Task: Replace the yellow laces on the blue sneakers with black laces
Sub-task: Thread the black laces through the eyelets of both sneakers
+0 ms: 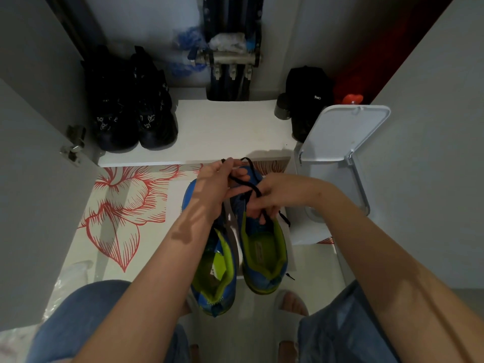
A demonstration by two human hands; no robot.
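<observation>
The left hand (pixel 217 184) pinches one stretch of the black lace (pixel 243 183), and the right hand (pixel 279 195) curls round another. Both are above the right sneaker (pixel 263 247), which stands beside the left sneaker (pixel 218 280) on the floor (pixel 125 205), near a shelf (pixel 222 132).

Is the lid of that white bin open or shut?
Open. The lid stands tilted up, and the bin shows its inside beneath it.

Two blue sneakers (pixel 264 252), one black lace (pixel 243 183), two black shoes (pixel 154 111), one white bin (pixel 340 132)
</observation>
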